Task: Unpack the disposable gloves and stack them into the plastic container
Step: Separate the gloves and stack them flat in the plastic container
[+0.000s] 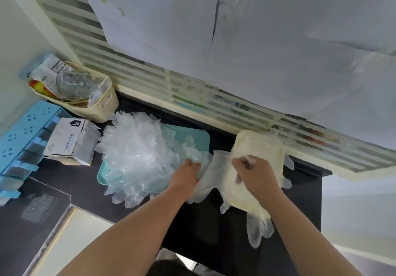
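A big loose pile of clear disposable gloves (137, 158) lies on a teal tray (197, 135) in the middle of the dark counter. To its right stands a cream plastic container (259, 147) with gloves draped inside it and hanging over its near and right edges. One clear glove (214, 177) is stretched between my hands. My left hand (187, 174) grips its left end beside the pile. My right hand (254, 170) pinches its other end above the container. The opened white glove box (68, 140) sits left of the pile.
A cream basket (102, 102) with a glass jar and packets stands at the back left. A light blue rack (23, 138) lies along the left edge. A slatted window frame (192, 87) runs behind the counter. A pale surface (70, 239) adjoins the counter at lower left.
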`<act>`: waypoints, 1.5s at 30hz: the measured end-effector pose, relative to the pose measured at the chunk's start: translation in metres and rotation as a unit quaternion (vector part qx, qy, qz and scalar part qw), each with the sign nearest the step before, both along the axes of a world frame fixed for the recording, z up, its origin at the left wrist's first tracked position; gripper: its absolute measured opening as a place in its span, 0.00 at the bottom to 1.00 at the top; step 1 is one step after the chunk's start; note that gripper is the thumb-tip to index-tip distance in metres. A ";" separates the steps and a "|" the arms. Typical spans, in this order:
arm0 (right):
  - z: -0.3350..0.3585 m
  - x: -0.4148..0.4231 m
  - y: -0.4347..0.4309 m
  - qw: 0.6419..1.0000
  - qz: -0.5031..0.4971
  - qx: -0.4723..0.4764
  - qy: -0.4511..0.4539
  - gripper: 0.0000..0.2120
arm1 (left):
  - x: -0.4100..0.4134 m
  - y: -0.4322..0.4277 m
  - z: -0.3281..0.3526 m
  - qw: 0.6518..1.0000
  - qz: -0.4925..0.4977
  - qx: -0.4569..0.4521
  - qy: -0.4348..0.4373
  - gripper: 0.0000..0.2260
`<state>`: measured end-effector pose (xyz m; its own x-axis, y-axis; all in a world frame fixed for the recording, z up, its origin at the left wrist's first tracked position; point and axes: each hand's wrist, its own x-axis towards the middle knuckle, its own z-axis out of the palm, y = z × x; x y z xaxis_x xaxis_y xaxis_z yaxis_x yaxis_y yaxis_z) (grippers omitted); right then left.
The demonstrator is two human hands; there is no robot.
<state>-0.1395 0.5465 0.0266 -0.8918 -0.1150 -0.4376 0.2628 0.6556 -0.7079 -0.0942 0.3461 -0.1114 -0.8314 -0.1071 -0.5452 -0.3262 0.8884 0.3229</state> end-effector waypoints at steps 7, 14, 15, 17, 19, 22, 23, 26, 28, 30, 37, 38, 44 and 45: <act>-0.008 0.008 -0.002 0.999 0.031 -0.019 -0.008 0.18 | 0.003 -0.012 -0.016 0.996 0.052 0.024 0.074 0.08; -0.010 0.005 -0.028 0.994 0.105 -0.015 -0.021 0.14 | -0.003 -0.043 0.034 0.946 0.197 0.201 0.162 0.07; -0.009 0.004 -0.034 0.993 0.113 -0.025 -0.025 0.13 | -0.003 -0.050 0.047 0.931 0.229 0.236 0.159 0.06; -0.007 0.002 -0.044 0.991 0.114 -0.055 -0.041 0.08 | -0.003 -0.061 0.075 0.881 0.300 0.344 0.127 0.08; -0.004 0.001 -0.052 0.988 0.107 -0.094 -0.054 0.11 | 0.000 -0.076 0.094 0.818 0.341 0.458 0.068 0.09; 0.010 -0.008 -0.060 0.980 0.079 -0.163 -0.076 0.23 | 0.004 -0.094 0.106 0.701 0.355 0.617 -0.037 0.14; 0.014 -0.009 -0.060 0.973 0.083 -0.196 -0.094 0.23 | 0.006 -0.095 0.109 0.676 0.358 0.641 -0.069 0.16; 0.025 -0.007 -0.061 0.962 0.085 -0.231 -0.117 0.11 | 0.006 -0.090 0.118 0.625 0.357 0.684 -0.116 0.14; 0.027 -0.004 -0.059 0.968 0.049 -0.225 -0.097 0.05 | 0.003 -0.090 0.125 0.604 0.366 0.700 -0.105 0.18; 0.031 0.000 -0.051 0.970 0.013 -0.230 -0.078 0.03 | -0.004 -0.094 0.130 0.604 0.376 0.697 -0.088 0.28; 0.045 0.004 -0.014 0.968 0.020 -0.240 -0.064 0.06 | -0.019 -0.053 0.162 0.841 0.162 0.516 -0.019 0.07; 0.047 0.005 -0.006 0.968 0.016 -0.240 -0.067 0.07 | -0.022 -0.040 0.165 0.842 0.171 0.511 0.000 0.07; 0.055 0.007 0.062 0.964 0.044 -0.221 -0.138 0.07 | -0.044 0.014 0.178 0.819 0.363 0.423 0.133 0.08; 0.060 0.005 0.074 0.962 0.071 -0.215 -0.153 0.08 | -0.047 0.023 0.180 0.813 0.361 0.434 0.145 0.06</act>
<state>-0.1341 0.6205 0.0864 -0.6903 -0.4554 -0.5623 0.4320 0.3640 -0.8252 -0.1417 0.3687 0.0690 -0.8304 -0.3036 -0.4672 -0.4585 -0.1041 0.8826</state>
